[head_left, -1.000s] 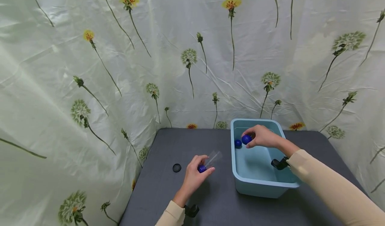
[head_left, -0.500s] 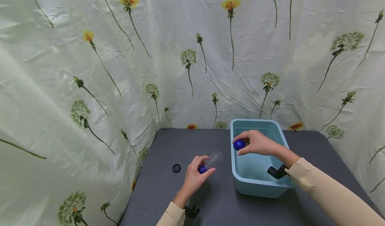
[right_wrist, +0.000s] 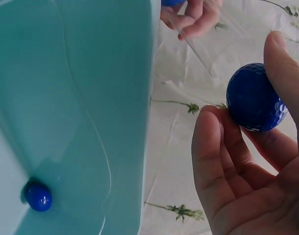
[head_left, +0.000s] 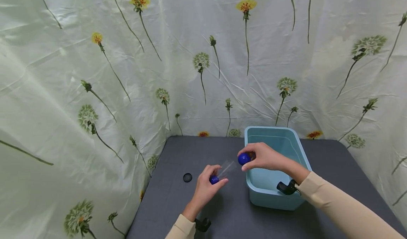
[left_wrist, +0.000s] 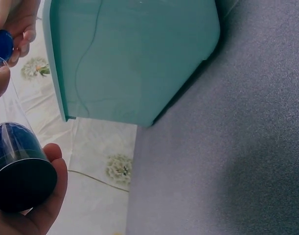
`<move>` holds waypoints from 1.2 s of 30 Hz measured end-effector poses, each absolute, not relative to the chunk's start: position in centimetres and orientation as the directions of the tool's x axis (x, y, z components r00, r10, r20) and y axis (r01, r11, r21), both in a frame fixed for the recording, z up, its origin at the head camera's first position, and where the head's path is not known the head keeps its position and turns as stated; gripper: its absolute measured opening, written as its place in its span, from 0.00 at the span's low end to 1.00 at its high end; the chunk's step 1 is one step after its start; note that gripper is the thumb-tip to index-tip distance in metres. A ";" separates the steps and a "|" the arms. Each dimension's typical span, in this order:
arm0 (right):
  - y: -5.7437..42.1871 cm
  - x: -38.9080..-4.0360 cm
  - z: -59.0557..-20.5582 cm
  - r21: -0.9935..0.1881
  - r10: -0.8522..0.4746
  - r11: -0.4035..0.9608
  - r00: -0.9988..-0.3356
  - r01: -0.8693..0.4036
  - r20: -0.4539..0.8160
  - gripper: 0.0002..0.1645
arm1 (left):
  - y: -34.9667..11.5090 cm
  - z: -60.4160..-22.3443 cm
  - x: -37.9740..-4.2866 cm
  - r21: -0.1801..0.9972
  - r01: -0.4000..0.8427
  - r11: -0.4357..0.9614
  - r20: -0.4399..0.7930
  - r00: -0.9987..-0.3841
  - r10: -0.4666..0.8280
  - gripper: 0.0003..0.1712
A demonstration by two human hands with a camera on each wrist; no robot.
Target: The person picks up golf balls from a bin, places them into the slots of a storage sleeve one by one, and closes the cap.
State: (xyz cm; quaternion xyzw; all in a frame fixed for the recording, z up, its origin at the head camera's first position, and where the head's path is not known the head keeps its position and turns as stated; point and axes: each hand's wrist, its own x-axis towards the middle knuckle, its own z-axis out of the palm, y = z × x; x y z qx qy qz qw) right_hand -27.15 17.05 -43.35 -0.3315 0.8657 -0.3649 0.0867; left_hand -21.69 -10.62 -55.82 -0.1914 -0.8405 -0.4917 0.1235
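My left hand [head_left: 205, 186] grips a clear plastic tube [left_wrist: 13, 110] with a black end [left_wrist: 24, 185]. Inside the tube, near that end, sits a blue golf ball [left_wrist: 11, 138]. My right hand [head_left: 267, 157] pinches a second blue golf ball [right_wrist: 252, 98] between thumb and fingers, at the left rim of the light blue bin [head_left: 271, 190]. In the head view this held ball [head_left: 244, 158] is just right of and above the tube's tilted mouth, apart from it. One more blue ball [right_wrist: 39, 197] lies in a corner of the bin, hidden from the head camera.
A round black cap [head_left: 187, 177] lies on the dark grey table [head_left: 178, 210], left of my left hand. Behind and beside the table hangs a white curtain [head_left: 178, 55] with printed dandelions. The bin's raised walls stand under my right forearm.
My right hand has carried its golf ball leftward and slightly down, from over the bin past its left rim. My left hand and the tube have hardly moved.
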 end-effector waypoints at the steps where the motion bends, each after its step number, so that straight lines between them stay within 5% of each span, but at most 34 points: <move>1: 16.9 -27.1 -43.3 -0.689 -0.640 0.510 -0.762 -0.515 0.096 0.29 | -10.6 -55.8 -21.7 0.778 0.444 0.444 0.397 -0.896 0.201 0.28; 14: 15.0 -26.6 -43.5 -0.686 -0.683 0.461 -0.719 -0.562 0.130 0.30 | -10.6 -54.9 -21.4 0.782 0.436 0.446 0.389 -0.900 0.198 0.26; 36: 15.7 -27.8 -43.8 -0.686 -0.650 0.466 -0.742 -0.559 0.162 0.27 | -11.1 -55.2 -21.1 0.777 0.445 0.446 0.390 -0.895 0.215 0.26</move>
